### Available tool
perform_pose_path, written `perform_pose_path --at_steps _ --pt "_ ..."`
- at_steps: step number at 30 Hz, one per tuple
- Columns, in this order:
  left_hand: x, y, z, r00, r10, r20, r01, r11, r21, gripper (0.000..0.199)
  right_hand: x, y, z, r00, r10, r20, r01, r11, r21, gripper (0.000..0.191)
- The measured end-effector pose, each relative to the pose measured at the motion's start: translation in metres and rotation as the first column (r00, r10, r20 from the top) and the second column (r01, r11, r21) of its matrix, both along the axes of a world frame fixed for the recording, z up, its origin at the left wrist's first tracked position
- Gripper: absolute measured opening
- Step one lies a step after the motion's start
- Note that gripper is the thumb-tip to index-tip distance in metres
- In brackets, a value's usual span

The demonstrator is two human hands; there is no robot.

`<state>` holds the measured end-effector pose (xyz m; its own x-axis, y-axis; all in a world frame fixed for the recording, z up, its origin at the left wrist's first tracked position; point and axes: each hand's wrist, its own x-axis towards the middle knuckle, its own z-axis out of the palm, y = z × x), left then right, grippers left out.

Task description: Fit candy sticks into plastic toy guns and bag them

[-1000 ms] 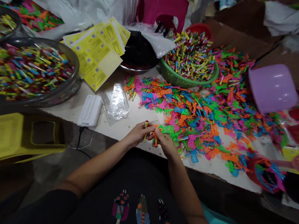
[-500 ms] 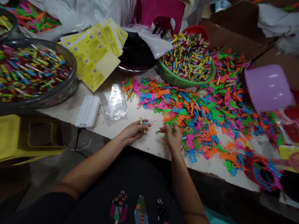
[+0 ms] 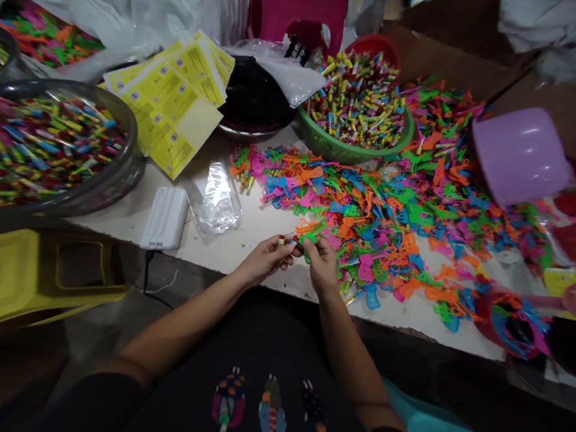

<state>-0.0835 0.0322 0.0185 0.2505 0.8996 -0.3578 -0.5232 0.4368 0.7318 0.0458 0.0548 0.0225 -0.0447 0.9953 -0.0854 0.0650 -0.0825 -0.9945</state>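
Over the front edge of the table, my two hands meet, fingertips almost touching. My left hand (image 3: 266, 260) is closed on a small colourful tube (image 3: 281, 242), whose end pokes up between the fingers. A green plastic toy gun (image 3: 312, 231) sticks out from the closed fingers of my right hand (image 3: 321, 266); whether it touches the tube I cannot tell. Just beyond and to the right spreads a heap of toy guns (image 3: 367, 215) in orange, pink, blue and green. Fingers hide most of what both hands hold.
A green basin (image 3: 344, 153) of small tubes stands behind the heap, and a large clear basin (image 3: 134, 141) of tubes at left. Nearer are yellow printed sheets (image 3: 169, 112), a plastic bag (image 3: 217, 201) and a white power box (image 3: 164, 219). A purple bowl (image 3: 521, 157) tilts at right.
My hands have come together from a short gap, the left moving slightly right and the right slightly left. The green toy gun in my right hand now reaches close to my left fingertips.
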Motion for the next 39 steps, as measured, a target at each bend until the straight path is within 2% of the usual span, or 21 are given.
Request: perform_pose_path --at_steps 4,7,10,12,14,16,17,19,20,21,22,24,26,27,29,31,33,35,39 --pt "-0.001 -0.001 0.000 0.999 -0.049 -0.008 0.049 0.999 -0.002 0.033 0.003 -0.004 0.002 0.998 0.028 0.056 -0.030 0.999 0.030 0.028" --pt "0.000 -0.002 0.002 0.986 -0.086 -0.146 0.100 0.991 0.093 0.032 0.002 -0.008 0.001 0.986 0.029 0.162 -0.041 0.996 0.074 0.027" --pt "0.004 -0.002 0.003 0.949 -0.102 -0.297 0.160 0.972 0.175 0.032 0.002 -0.010 0.000 0.984 0.049 0.170 -0.060 0.996 0.062 0.025" --pt "0.007 -0.001 0.001 0.928 -0.112 -0.356 0.193 0.960 0.203 0.033 0.010 -0.007 0.001 0.979 0.078 0.190 -0.084 0.996 0.025 0.028" --pt "0.008 0.001 -0.005 0.908 -0.089 -0.409 0.190 0.958 0.214 0.034 0.028 0.000 0.009 0.938 0.130 0.323 -0.132 0.991 -0.015 0.031" --pt "0.006 0.004 -0.015 0.882 -0.009 -0.471 0.116 0.973 0.199 0.035 0.054 0.011 0.022 0.831 0.124 0.542 -0.118 0.992 -0.046 0.034" --pt "0.005 0.006 -0.020 0.864 0.039 -0.502 0.062 0.981 0.182 0.034 0.068 0.019 0.029 0.752 0.061 0.657 -0.053 0.998 -0.031 0.035" --pt "0.002 0.009 -0.028 0.843 0.088 -0.531 -0.021 0.991 0.132 0.033 0.090 0.036 0.041 0.542 -0.164 0.824 0.123 0.986 0.116 0.034" --pt "0.002 0.010 -0.030 0.847 0.080 -0.525 -0.032 0.994 0.100 0.033 0.097 0.047 0.043 0.440 -0.262 0.859 0.167 0.964 0.209 0.033" --pt "0.003 0.011 -0.031 0.862 0.059 -0.504 -0.029 0.997 0.066 0.034 0.102 0.058 0.043 0.362 -0.324 0.874 0.170 0.945 0.280 0.031" --pt "0.005 0.012 -0.030 0.880 0.030 -0.474 -0.014 0.999 0.037 0.036 0.103 0.070 0.040 0.317 -0.343 0.884 0.139 0.939 0.315 0.030" --pt "0.008 0.011 -0.026 0.908 -0.022 -0.418 0.031 0.999 0.015 0.037 0.099 0.093 0.029 0.289 -0.289 0.912 0.044 0.956 0.289 0.025" --pt "0.007 0.010 -0.019 0.921 -0.041 -0.388 0.055 0.998 0.026 0.035 0.092 0.110 0.018 0.307 -0.229 0.924 -0.022 0.969 0.248 0.019" --pt "0.006 0.010 -0.017 0.924 -0.039 -0.382 0.055 0.998 0.032 0.034 0.088 0.115 0.014 0.341 -0.225 0.913 -0.042 0.966 0.254 0.015" --pt "-0.001 0.010 -0.012 0.928 -0.014 -0.373 0.024 0.999 0.022 0.033 0.082 0.117 0.013 0.466 -0.278 0.840 -0.051 0.939 0.340 0.012" --pt "-0.007 0.010 -0.010 0.932 0.026 -0.362 -0.023 1.000 0.013 0.033 0.077 0.111 0.017 0.633 -0.348 0.692 -0.014 0.888 0.460 0.012" --pt "-0.009 0.010 -0.008 0.938 0.063 -0.340 -0.055 0.998 0.031 0.033 0.071 0.100 0.024 0.761 -0.373 0.531 0.041 0.844 0.534 0.014" --pt "-0.007 0.011 -0.004 0.949 0.080 -0.306 -0.063 0.996 0.066 0.035 0.063 0.090 0.029 0.830 -0.364 0.422 0.084 0.831 0.550 0.016" --pt "0.004 0.016 0.007 0.970 0.106 -0.219 -0.087 0.992 0.094 0.040 0.050 0.076 0.033 0.904 -0.351 0.243 0.165 0.813 0.559 0.015"
